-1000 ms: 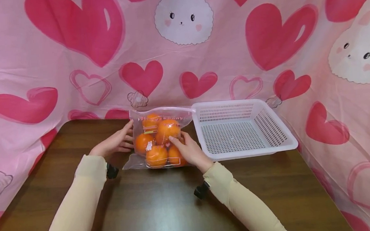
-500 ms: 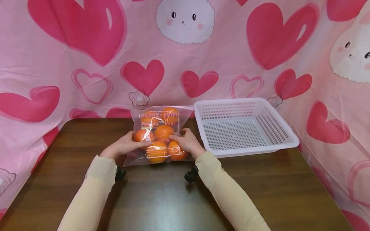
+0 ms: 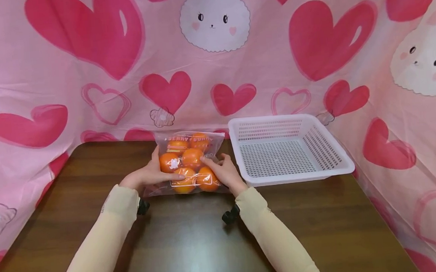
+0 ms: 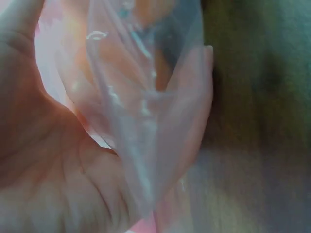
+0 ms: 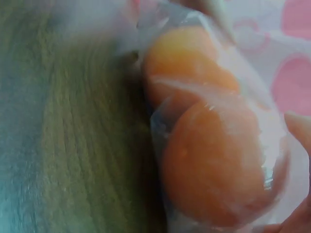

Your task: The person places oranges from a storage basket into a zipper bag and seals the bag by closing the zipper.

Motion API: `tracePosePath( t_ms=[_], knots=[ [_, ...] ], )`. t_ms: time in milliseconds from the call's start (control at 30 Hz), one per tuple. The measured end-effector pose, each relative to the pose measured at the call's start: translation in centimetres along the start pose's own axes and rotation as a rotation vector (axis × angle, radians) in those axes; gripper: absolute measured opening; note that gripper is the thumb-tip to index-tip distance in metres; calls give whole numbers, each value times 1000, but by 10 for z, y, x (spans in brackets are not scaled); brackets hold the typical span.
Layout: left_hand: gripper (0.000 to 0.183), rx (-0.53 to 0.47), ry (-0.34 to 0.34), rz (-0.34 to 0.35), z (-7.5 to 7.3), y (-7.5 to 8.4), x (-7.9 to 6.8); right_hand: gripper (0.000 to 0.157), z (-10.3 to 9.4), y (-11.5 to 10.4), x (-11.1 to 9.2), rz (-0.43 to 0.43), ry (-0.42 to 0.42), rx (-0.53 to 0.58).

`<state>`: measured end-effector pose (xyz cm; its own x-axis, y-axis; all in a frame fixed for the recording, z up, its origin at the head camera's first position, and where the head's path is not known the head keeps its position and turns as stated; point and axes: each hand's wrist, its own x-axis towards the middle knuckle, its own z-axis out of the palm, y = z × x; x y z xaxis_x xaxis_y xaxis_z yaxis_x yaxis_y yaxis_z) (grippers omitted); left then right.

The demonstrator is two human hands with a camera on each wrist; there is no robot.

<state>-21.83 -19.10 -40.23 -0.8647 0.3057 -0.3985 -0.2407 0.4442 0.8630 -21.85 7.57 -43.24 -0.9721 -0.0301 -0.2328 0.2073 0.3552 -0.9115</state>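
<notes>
A clear zip bag [image 3: 218, 141] filled with several oranges [image 3: 192, 157] leans upright on the dark wooden table. Pink lettering runs along its top. My left hand [image 3: 148, 174] holds the bag's lower left side, with the thumb across the front and fingers up along the left edge. In the left wrist view, bag film [image 4: 146, 121] lies between thumb and fingers. My right hand [image 3: 226, 173] holds the right side, its thumb on the front against an orange. Two oranges [image 5: 209, 165] show close up through the film in the right wrist view. The fingers behind the bag are partly hidden.
A white perforated plastic basket [image 3: 293, 177] stands to the right of the bag near the back of the table [image 3: 187, 239]. Behind hangs a pink cloth [image 3: 124, 92] printed with hearts and rabbits.
My left hand has moved right from beside the bag onto its lower left side. The oranges have shifted inside the bag, and its top has lowered slightly since half a second ago.
</notes>
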Motion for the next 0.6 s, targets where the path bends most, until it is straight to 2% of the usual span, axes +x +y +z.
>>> tracePosePath(
  t_ms=[133,200,267,333,400,600],
  knots=[
    [139,42,-4,-49,-1,-1,-9,105,-3,-12,-16,-124,-7,-56],
    [140,130,-8,-57,-3,3,-13,101,-8,-21,-25,-183,-39,-84],
    [141,265,10,-41,-7,8,-16,96,-16,-34,-35,-240,-79,-88],
    [142,391,61,10,-10,17,-19,90,-28,-47,-43,-298,-95,-103],
    [142,509,147,70,-13,28,-22,85,-41,-60,-48,-342,-80,-123],
    [128,681,396,310,-13,68,-24,81,-82,-86,-37,-420,91,-368]
  ],
)
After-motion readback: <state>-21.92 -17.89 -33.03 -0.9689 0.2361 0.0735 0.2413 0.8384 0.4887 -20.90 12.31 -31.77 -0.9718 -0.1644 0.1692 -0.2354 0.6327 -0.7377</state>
